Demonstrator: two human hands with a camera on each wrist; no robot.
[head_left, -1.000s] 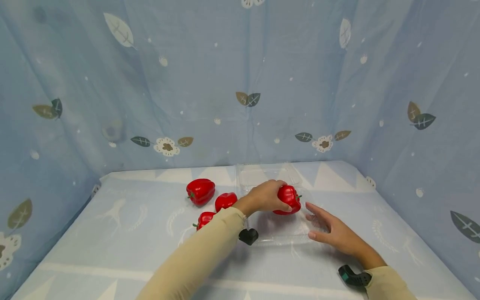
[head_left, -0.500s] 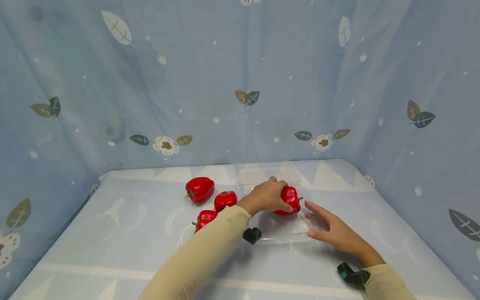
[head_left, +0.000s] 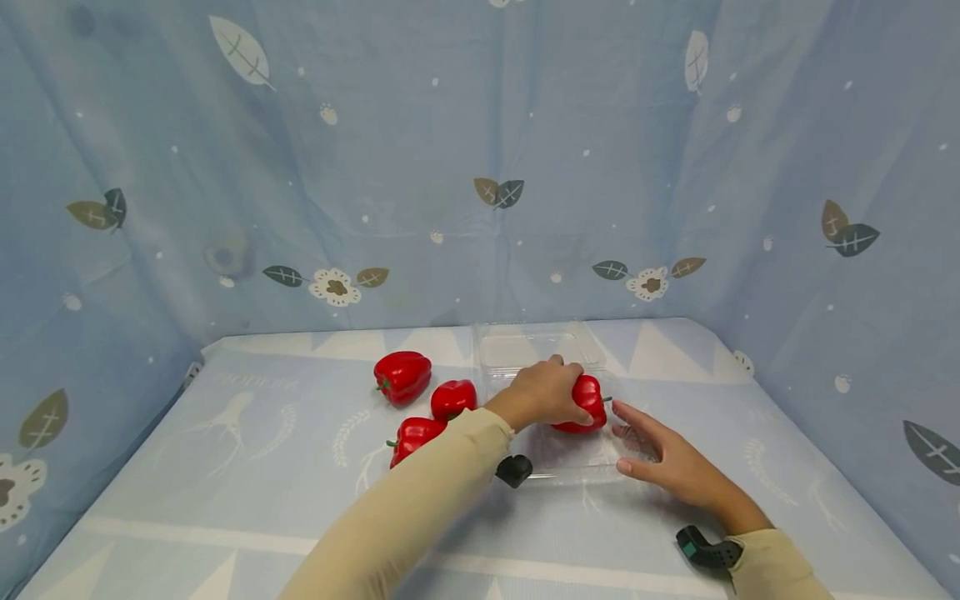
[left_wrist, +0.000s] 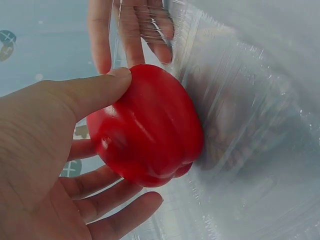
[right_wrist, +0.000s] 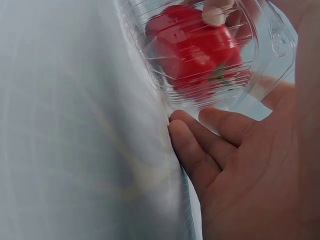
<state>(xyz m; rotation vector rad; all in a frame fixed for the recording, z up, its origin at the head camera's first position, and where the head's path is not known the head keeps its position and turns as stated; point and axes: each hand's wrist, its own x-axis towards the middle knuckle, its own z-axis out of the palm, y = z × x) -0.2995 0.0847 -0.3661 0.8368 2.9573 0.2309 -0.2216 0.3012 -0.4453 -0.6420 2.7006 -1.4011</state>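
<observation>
My left hand (head_left: 546, 392) grips a red bell pepper (head_left: 591, 404) inside the base of a clear plastic clamshell box (head_left: 547, 477). Thumb and fingers lie on opposite sides of this pepper (left_wrist: 155, 125) in the left wrist view, and its green stem points right in the head view. Beside the box's right wall is my right hand (head_left: 675, 467), fingers slightly bent and holding nothing. Through the ribbed wall (right_wrist: 240, 87), the right wrist view shows the pepper (right_wrist: 195, 55); the right fingertips lie at the wall's lower edge, and whether they touch it I cannot tell.
Three more red peppers lie left of the box: one at the back (head_left: 402, 377), one in the middle (head_left: 453, 400), and one in front (head_left: 414, 437), partly behind the left sleeve. The box's lid (head_left: 540, 350) lies folded back toward the patterned curtain (head_left: 420, 150).
The left hand and its pepper have shifted slightly right within the box. The right hand stays nearly still at the box's side.
</observation>
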